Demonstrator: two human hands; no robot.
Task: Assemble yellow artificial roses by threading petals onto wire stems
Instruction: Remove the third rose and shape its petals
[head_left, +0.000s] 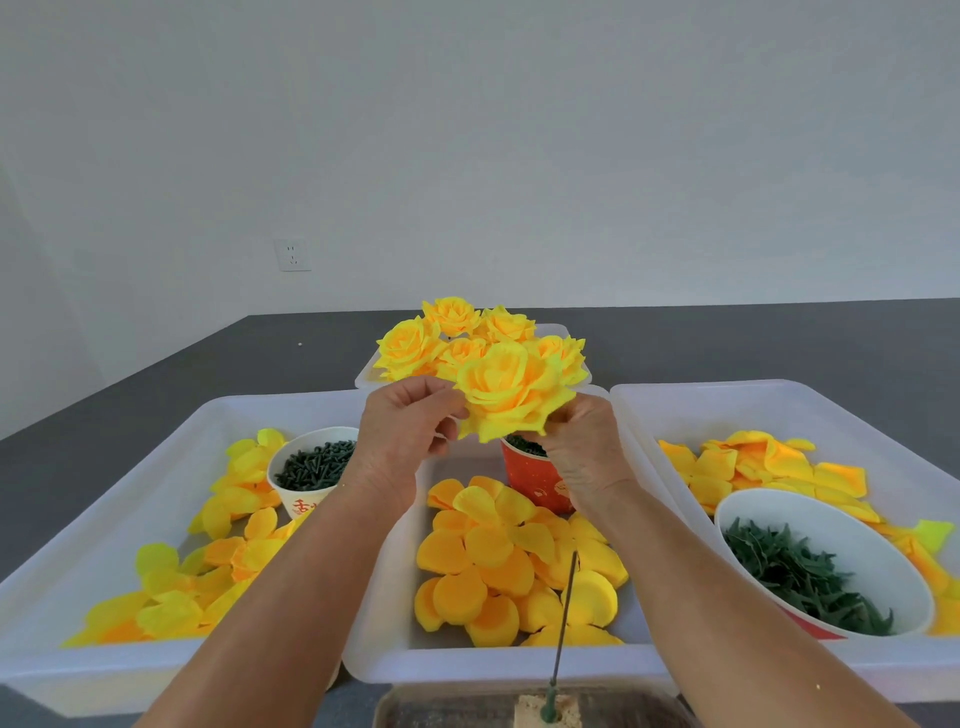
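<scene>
Head view: full rose (511, 391) pinched between left hand (400, 431) and right hand (582, 447), raised above middle tray (379, 613). Several finished roses (452, 338) behind (likely well underway). Loose petals (498, 561), upright wire stem (563, 618) left.

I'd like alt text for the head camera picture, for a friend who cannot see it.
Two bare hands, left hand and right hand, hold up a yellow artificial rose above white trays of loose yellow petals. A bunch of finished roses stands behind, cups and a bowl hold dark green parts, and a thin wire stem stands upright in front.
</scene>
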